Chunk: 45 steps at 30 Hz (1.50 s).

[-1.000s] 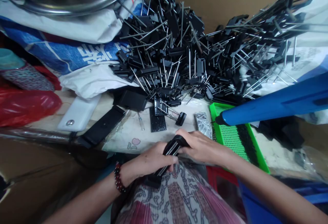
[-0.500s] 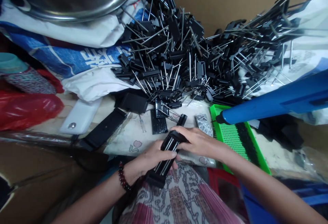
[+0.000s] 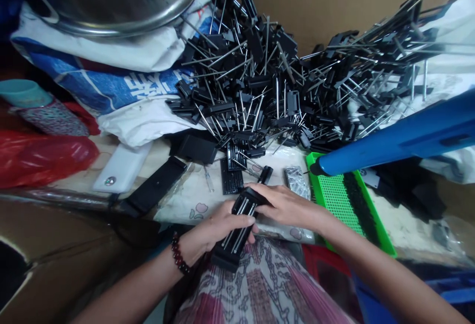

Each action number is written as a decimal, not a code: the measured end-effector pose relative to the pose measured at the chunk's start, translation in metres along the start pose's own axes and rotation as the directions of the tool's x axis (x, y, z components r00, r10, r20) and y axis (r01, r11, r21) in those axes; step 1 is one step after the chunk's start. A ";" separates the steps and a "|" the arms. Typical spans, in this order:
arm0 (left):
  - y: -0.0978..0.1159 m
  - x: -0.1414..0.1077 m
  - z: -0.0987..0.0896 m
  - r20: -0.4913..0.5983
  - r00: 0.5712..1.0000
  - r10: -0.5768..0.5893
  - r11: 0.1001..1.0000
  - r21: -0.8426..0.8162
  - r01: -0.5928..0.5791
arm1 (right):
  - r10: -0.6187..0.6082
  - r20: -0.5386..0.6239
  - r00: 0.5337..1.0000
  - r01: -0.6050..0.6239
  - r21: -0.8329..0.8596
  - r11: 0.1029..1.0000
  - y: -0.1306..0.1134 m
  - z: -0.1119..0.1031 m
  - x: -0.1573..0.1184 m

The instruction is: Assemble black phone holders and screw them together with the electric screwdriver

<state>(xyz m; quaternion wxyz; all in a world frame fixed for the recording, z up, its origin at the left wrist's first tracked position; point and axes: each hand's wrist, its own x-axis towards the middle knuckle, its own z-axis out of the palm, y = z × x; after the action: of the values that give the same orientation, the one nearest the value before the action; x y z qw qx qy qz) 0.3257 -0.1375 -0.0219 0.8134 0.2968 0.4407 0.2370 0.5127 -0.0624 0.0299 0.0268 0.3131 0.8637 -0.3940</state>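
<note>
My left hand (image 3: 223,223) is wrapped round a black plastic bracket with metal rods (image 3: 236,234), its thumb lying across the rods. The bracket is held at a slant above my lap. My right hand (image 3: 284,205) grips the bracket's upper end, fingers curled over it. Just beyond that end lies a small black part with thin rods (image 3: 264,174) on the table. Black ribbed plates (image 3: 232,181) sit behind the hands. The undersides of the bracket and several fingertips are hidden.
A large heap of black parts with metal rods (image 3: 256,81) fills the back. At right, a blue electric screwdriver (image 3: 393,141) hangs over a green tray (image 3: 384,237) holding small dark screws. A long black part (image 3: 156,185) and a white device (image 3: 120,168) lie left.
The view has shifted slightly, so the surroundings appear a little further right. Both hands keep their grip on the bracket, which has barely moved.
</note>
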 end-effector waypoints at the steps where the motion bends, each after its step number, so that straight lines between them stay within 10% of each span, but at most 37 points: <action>1: 0.000 -0.001 0.000 -0.004 1.000 0.002 1.000 0.003 -0.002 | 0.003 -0.013 1.000 -0.003 -0.008 1.000 0.001 0.002 -0.001; 13: 0.010 -0.003 0.013 -0.050 0.998 0.048 0.999 0.026 -0.047 | 0.103 -0.308 0.946 0.008 0.341 0.940 -0.014 0.003 0.019; 24: 0.000 0.003 0.016 -0.071 0.986 0.154 0.978 0.154 -0.141 | 0.119 -0.305 0.945 -0.070 0.167 0.983 -0.023 0.014 0.032; 30: 0.007 0.016 0.020 -0.027 0.980 0.197 0.979 0.056 -0.196 | 0.220 -0.476 0.851 -0.023 0.385 0.922 -0.006 0.005 0.025; 35: 0.007 0.024 0.022 -0.057 0.988 0.142 0.979 -0.143 -0.148 | 0.337 -0.540 0.772 -0.013 0.516 0.857 0.006 -0.008 0.004; 41: 0.016 0.027 0.021 -0.121 0.991 0.058 0.961 -0.262 -0.089 | 0.317 -0.501 0.805 -0.058 0.466 0.883 0.006 -0.027 -0.060; 45: 0.023 0.028 0.023 -0.122 0.993 -0.008 0.953 -0.300 -0.029 | 0.401 -0.659 0.637 -0.083 0.458 0.885 0.022 -0.040 -0.119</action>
<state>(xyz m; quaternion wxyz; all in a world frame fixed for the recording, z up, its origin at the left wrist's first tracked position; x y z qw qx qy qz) 0.3567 -0.1091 -0.0121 0.8195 0.1567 0.4465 0.3234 0.6287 -0.0851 0.0774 -0.3325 0.5589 0.6530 -0.3882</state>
